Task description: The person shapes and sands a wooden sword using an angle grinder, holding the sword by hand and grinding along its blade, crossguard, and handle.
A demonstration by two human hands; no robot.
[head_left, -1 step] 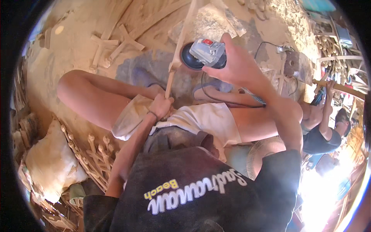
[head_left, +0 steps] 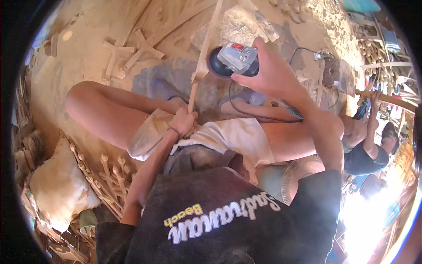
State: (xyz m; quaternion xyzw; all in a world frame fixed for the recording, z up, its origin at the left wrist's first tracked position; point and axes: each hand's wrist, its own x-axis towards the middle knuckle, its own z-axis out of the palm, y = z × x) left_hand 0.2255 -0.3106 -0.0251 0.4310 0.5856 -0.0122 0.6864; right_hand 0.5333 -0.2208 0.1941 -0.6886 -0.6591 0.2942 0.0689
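Stick (head_left: 202, 67), bare pale wood, is running from the person's lap up past the top edge, upper centre of the frame. Left hand (head_left: 183, 121) is closing round its near end, fingers wrapping the thin part against the shorts (head_left: 235, 135). Right hand (head_left: 270, 72) is clamping the grey body of a sander (head_left: 237, 58), thumb below, palm on the back; hands are keeping well apart. Dark round disc (head_left: 216, 64) is sitting just beside the blocky swelling of the stick; cannot tell whether they are touching.

Handling, by judgement: stick is looking light and stiff, hardly bending, likely weakest at the narrow neck under the swelling. Dust may be making it slippery. Best hold: near end, as now, or the straight length beyond the swelling, fingers clear of the disc. Sander is looking denser and top-heavy, wanting a full palm grip; its cord (head_left: 290, 110) is trailing by the right knee.

Textures: stick is showing squared faces, a stepped knob, a slim tapering tail. Floor (head_left: 88, 39) is lying matt and tan under powder. Rough pale slab (head_left: 235, 26) is resting upper centre. Forked wood pieces (head_left: 115, 55) are lying upper left. Knobbed rods (head_left: 109, 169) are heaping lower left, beside a creased, bulging off-white sack (head_left: 61, 185).
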